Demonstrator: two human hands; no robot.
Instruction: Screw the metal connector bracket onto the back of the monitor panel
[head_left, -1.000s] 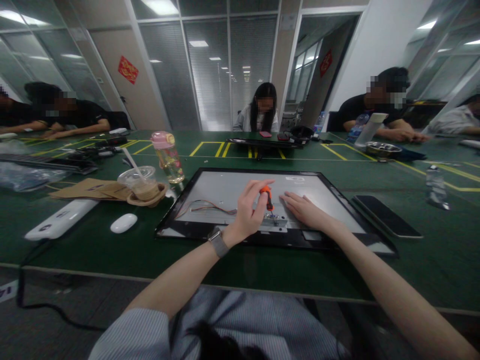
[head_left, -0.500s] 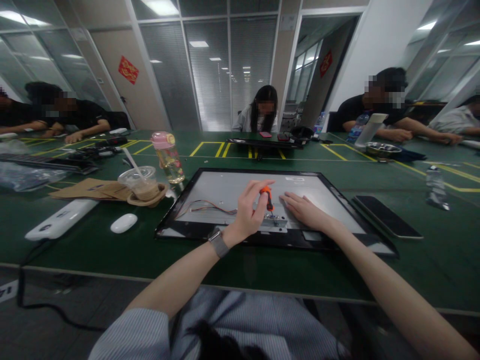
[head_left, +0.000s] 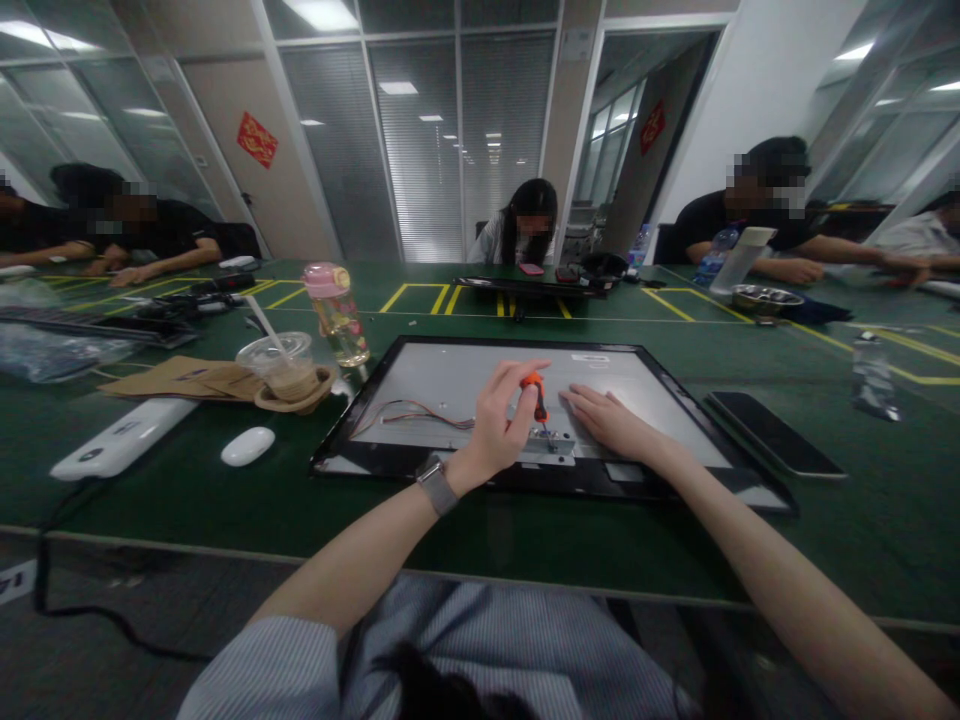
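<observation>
An orange and black screwdriver [head_left: 535,396] stands nearly upright in the fingers of my left hand [head_left: 498,424], the one with the watch. Its tip meets a small metal bracket [head_left: 553,446] near the front edge of a flat display panel [head_left: 450,375]. That panel has a grey back and a black frame. My right hand [head_left: 604,418] lies flat on the grey surface, right of the screwdriver, fingers stretched out and holding nothing. Thin coloured wires [head_left: 427,412] run across the panel left of my left hand.
On the left are a white mouse [head_left: 248,446], a white power strip [head_left: 120,440], a plastic cup [head_left: 283,365] in a carton holder and a pink-lidded bottle [head_left: 337,312]. A phone [head_left: 772,432] lies right of the panel. Several people sit around the green table [head_left: 847,540].
My hands, the screwdriver and the panel look almost unchanged. At the far right, a co-worker's arm has shifted slightly.
</observation>
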